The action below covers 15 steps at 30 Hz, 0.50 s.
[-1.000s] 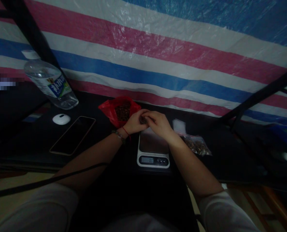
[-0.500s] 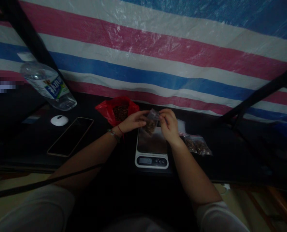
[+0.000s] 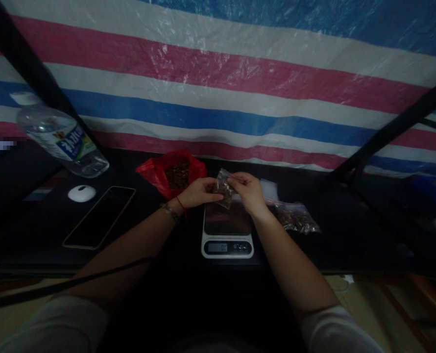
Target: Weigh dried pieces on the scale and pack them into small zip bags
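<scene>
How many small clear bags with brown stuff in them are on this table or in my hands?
2. One small clear bag is held by the left hand and right hand above the scale. Another filled bag lies right of it. More may be hidden.

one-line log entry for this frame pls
left hand: holds small clear bag | right hand: pinches bag top | below: scale | left of hands: red bag

2 bare forearms converging forward, left hand (image 3: 199, 192) and right hand (image 3: 248, 191) pinched (fingertips nearly touching).
</scene>
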Tool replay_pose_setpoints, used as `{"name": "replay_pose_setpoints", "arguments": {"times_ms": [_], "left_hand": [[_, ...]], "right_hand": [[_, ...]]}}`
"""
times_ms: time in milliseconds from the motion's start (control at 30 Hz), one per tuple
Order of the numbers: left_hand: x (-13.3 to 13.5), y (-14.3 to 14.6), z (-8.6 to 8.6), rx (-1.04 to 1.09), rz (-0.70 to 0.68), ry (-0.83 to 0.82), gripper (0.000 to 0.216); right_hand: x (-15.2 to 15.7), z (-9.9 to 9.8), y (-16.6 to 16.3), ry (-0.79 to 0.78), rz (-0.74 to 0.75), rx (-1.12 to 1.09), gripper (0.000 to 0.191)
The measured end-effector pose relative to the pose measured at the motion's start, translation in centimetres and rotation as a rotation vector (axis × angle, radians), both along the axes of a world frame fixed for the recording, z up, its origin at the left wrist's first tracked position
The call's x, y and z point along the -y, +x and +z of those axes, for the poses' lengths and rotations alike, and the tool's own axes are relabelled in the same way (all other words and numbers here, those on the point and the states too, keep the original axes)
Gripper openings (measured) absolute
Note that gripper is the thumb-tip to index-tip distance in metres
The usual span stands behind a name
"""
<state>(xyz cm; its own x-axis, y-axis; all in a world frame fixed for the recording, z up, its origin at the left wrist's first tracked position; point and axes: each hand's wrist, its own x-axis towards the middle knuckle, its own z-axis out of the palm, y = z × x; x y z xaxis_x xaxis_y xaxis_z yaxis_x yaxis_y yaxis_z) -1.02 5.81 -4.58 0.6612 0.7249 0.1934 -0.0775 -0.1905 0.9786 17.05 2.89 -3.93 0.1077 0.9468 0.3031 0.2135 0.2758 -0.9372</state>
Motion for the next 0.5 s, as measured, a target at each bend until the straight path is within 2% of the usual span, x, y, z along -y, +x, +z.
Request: {"name": "replay_pose_setpoints", "arguments": {"times_ms": [100, 267, 400, 500], "left_hand": [[-0.12, 0.08, -0.17, -0.006, 0.009, -0.01, 0.037], [-0.4, 0.2, -0.47, 0.119, 0.072, -0.07, 0.045], [-0.2, 0.05, -0.23, 0.0, 0.067, -0.081, 0.04], [-0.06, 0.1, -0.04, -0.052, 0.073, -0.059, 0.038]], "right_hand": [[0.24, 0.13, -0.28, -0.012, 0.0, -0.093, 0.031], [0.33, -0.07, -0.53, -0.033, 0.095, -0.188, 0.027], [0.38, -0.06, -0.54, 0.018, 0.039, -0.099, 0.026], [0.62, 0.28, -0.63, 0.038, 0.072, -0.013, 0.026]]}}
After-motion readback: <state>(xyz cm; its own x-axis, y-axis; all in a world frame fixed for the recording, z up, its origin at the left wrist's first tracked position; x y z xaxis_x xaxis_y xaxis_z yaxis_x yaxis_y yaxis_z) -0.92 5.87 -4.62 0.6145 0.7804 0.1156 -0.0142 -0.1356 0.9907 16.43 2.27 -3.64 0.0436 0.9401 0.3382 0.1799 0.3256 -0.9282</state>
